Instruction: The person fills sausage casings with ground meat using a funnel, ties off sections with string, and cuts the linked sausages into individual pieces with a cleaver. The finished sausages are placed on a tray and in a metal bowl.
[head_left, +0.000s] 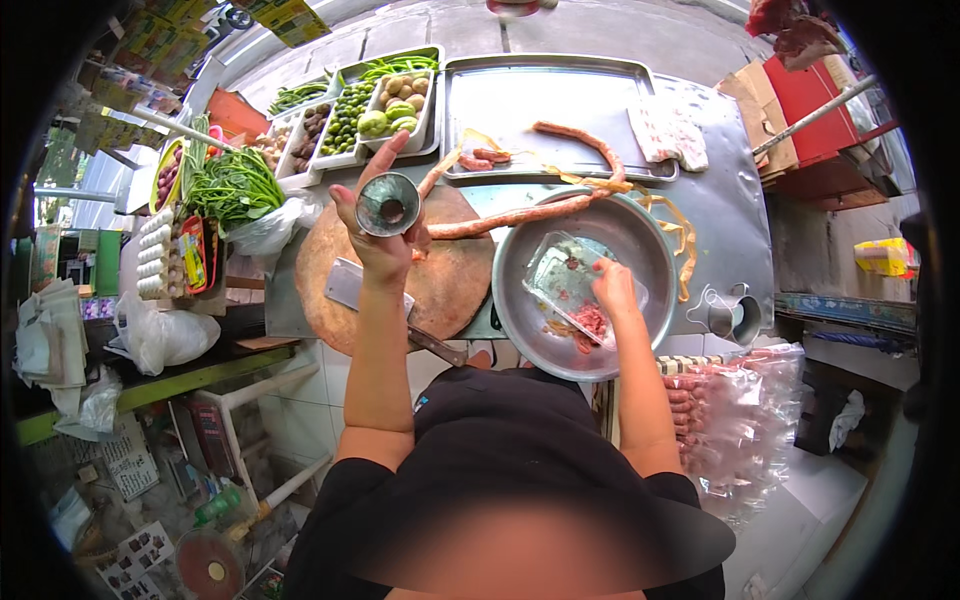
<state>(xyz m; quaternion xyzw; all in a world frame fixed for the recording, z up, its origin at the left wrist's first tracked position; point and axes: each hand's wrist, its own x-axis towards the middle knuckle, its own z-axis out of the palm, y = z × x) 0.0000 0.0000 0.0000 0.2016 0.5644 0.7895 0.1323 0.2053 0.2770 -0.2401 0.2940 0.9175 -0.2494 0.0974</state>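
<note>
A metal funnel (388,204) is in my left hand (385,240), its wide mouth facing up and my fingers closed around it above the round wooden board (455,220). From beside that hand a long filled sausage (535,213) runs right to the rim of the metal bowl (512,318) and loops back over the tray. Pale casing (685,240) trails over the bowl's right rim. My right hand (617,287) is inside the bowl, fingers curled at a clear plastic container (556,268); what they hold is hidden. Minced meat (590,320) lies low in the container.
A cleaver (345,285) rests on the board, its handle toward me. Behind lies a metal tray (540,95) with a stained cloth (668,130). Vegetable trays (345,120) and egg cartons (158,250) stand left. A metal cup (738,315) and packed sausages (735,415) are right.
</note>
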